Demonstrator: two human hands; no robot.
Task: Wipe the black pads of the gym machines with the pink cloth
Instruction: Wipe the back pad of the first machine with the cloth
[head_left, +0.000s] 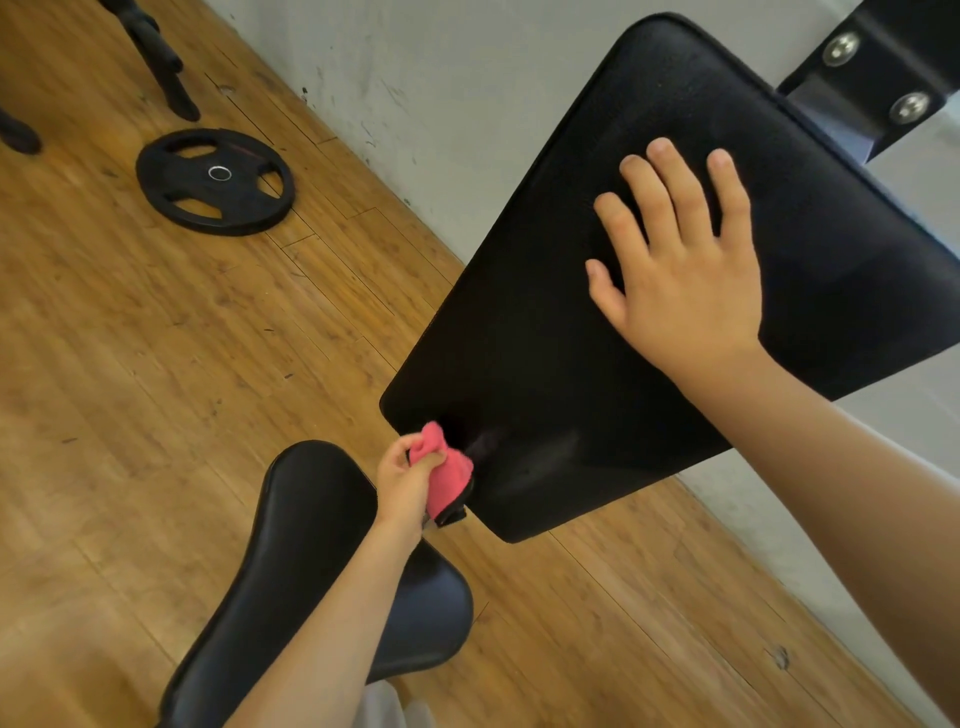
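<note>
A large black back pad (545, 322) slants across the right half of the view. My right hand (680, 270) lies flat on its upper part with fingers spread. My left hand (405, 480) grips a bunched pink cloth (448, 475) against the pad's lower left edge. A damp smear shows on the pad just right of the cloth. Below it, a black seat pad (306, 525) runs under my left forearm.
A black weight plate (215, 182) lies on the wooden floor (130, 389) at upper left, near black machine legs (166, 62). A grey wall (441, 104) runs behind the pad. A black bracket with two bolts (878, 78) holds the pad at top right.
</note>
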